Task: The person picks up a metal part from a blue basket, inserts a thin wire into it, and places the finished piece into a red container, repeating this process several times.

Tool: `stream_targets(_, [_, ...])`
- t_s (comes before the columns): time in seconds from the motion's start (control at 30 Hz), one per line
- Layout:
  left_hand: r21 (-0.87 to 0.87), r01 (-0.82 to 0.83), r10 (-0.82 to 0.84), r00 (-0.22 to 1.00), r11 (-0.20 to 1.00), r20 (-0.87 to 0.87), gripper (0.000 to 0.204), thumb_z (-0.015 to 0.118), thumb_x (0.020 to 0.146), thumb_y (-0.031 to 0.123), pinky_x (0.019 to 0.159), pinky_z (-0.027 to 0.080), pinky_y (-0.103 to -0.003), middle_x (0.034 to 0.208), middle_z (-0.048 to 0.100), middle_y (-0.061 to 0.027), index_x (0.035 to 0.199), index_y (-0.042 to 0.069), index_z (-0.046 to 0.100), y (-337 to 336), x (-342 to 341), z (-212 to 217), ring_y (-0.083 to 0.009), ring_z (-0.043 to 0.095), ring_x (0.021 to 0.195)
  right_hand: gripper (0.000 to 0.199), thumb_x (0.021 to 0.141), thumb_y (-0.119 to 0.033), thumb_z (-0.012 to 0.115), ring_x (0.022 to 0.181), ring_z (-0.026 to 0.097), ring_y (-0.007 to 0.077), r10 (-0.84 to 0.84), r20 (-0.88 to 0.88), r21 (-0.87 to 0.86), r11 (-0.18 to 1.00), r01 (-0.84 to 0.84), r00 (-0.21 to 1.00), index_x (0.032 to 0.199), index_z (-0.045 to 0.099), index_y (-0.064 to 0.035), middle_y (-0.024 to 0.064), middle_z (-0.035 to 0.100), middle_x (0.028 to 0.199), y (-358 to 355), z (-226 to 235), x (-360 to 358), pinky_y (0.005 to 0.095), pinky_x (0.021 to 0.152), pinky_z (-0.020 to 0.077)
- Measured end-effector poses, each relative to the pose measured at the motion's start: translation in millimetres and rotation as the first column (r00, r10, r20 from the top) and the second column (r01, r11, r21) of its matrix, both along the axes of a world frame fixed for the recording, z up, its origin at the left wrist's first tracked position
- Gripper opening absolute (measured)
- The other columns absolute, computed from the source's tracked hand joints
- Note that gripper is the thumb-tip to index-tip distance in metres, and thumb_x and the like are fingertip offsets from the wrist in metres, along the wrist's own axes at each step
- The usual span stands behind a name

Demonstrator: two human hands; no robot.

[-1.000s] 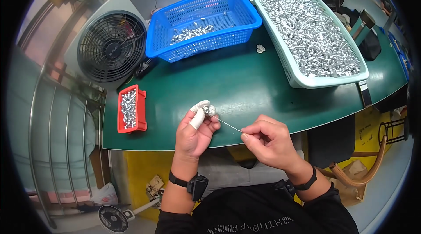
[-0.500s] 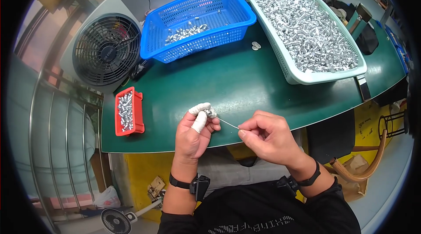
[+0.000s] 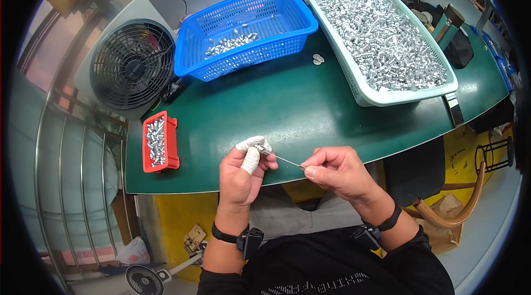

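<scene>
My left hand (image 3: 238, 181) is closed over the near part of the table, with white wrapping on its thumb and index finger. Pinched between those fingertips is a small silver metal part (image 3: 260, 148), mostly covered by them. To its right, my right hand (image 3: 344, 173) holds a thin metal rod (image 3: 285, 160) between thumb and index finger. The rod slants up and left, its far end meeting the metal part; whether it sits inside or only touches cannot be made out.
A red bin (image 3: 172, 145) of small silver parts stands left on the green table (image 3: 265, 107). Farther back are a blue basket (image 3: 254, 54) with some parts and a pale green basket (image 3: 359, 87) heaped with them. Flat discs (image 3: 318, 59) lie between; a fan (image 3: 133, 65) stands far left.
My right thumb and fingers have shifted their pinch on the rod, and its near end sits slightly lower. The left hand keeps its pinch, almost in place. The whole view has moved slightly.
</scene>
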State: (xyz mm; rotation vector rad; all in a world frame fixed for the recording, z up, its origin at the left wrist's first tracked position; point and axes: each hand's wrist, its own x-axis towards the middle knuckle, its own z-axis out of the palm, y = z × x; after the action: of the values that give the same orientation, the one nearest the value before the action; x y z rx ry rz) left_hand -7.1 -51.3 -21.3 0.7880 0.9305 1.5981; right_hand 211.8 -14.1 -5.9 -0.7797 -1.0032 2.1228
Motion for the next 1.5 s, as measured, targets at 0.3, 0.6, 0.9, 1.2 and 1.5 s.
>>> stream_targets(0.3, [0.023,-0.217,0.199,0.845,0.976,-0.497,0.021,0.055,0.096,-0.003,0.078,0.054,-0.028,0.099,0.067,-0.0106,0.115,-0.003,0.063,-7.7,18.0,16.1,-0.0184,0.066,0.084,0.011,0.09,0.0,0.066,0.071,0.052,0.0057,-0.142,0.26,0.471,0.882,0.003,0.955,0.098,0.071,0.0036,0.0016,0.058,0.084,0.3,5.8,3.0,0.0211,0.06,0.0413])
stream_targets(0.6, [0.001,-0.095,0.082,0.86,0.996,-0.504,0.022,0.057,0.095,-0.003,0.078,0.055,-0.028,0.104,0.066,-0.01,0.116,-0.005,0.061,1.9,2.6,16.8,-0.0159,0.065,0.091,0.006,0.088,-0.002,0.068,0.067,0.05,0.0046,-0.175,0.236,0.545,0.839,0.02,0.956,0.092,0.07,0.0023,0.0,0.056,0.079,17.9,-2.2,11.1,0.0218,0.059,0.0404])
stream_targets(0.9, [0.311,-0.084,0.313,0.017,0.947,-0.95,0.017,0.067,0.084,-0.002,0.082,0.05,-0.04,0.105,0.064,-0.0127,0.101,0.002,0.067,19.4,-16.5,15.0,-0.0326,0.061,0.095,0.007,0.084,0.001,0.068,0.058,0.048,0.0086,-0.548,0.275,0.885,0.466,0.015,0.79,0.091,0.068,0.0021,0.0034,0.053,0.074,32.2,-27.3,14.7,0.0239,0.052,0.0377])
stream_targets(1.2, [0.361,-0.01,0.359,-0.078,0.932,-0.93,0.021,0.062,0.085,-0.005,0.089,0.048,-0.042,0.115,0.062,-0.0133,0.104,0.002,0.065,26.8,-8.4,5.1,-0.0324,0.059,0.106,0.007,0.084,0.002,0.069,0.058,0.047,0.0093,-0.537,0.245,0.89,0.454,0.032,0.807,0.091,0.068,0.0016,0.0034,0.053,0.074,27.7,-31.6,26.4,0.0234,0.052,0.0373])
stream_targets(1.5, [-0.025,0.102,-0.096,0.981,0.994,0.17,0.03,0.049,0.1,0.002,0.089,0.054,-0.038,0.113,0.063,-0.0122,0.129,0.002,0.056,30.7,-0.3,-16.4,-0.02,0.063,0.099,0.007,0.086,0.0,0.069,0.06,0.045,0.006,-0.495,0.248,0.815,0.571,0.097,0.833,0.093,0.069,0.002,0.0018,0.054,0.076,30.5,-26.1,15.7,0.0212,0.053,0.0355])
